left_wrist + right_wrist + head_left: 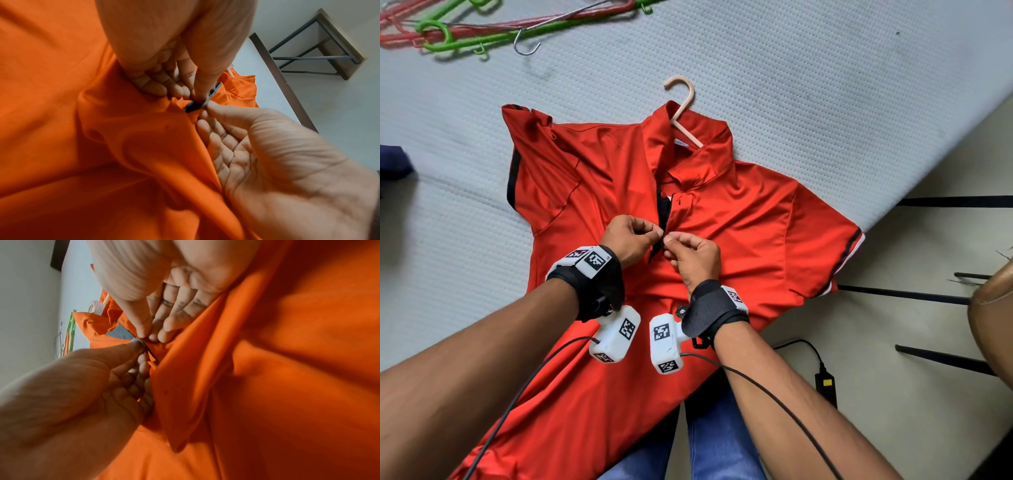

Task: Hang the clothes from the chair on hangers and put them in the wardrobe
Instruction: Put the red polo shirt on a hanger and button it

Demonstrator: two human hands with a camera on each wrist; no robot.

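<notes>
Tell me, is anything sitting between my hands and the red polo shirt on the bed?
Nothing visible. Left hand and right hand both already pinch the red polo shirt at its placket, with the pink hanger inside the collar.

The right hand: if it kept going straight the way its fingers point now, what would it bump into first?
Most likely the left hand. The right hand pinches the placket of the red polo shirt, fingertips aimed at the left fingertips, almost touching; depth is hard to judge.

Home bedroom, quilted mattress (756, 68), loose clothes hangers (482, 31), charger (825, 387) on floor
</notes>
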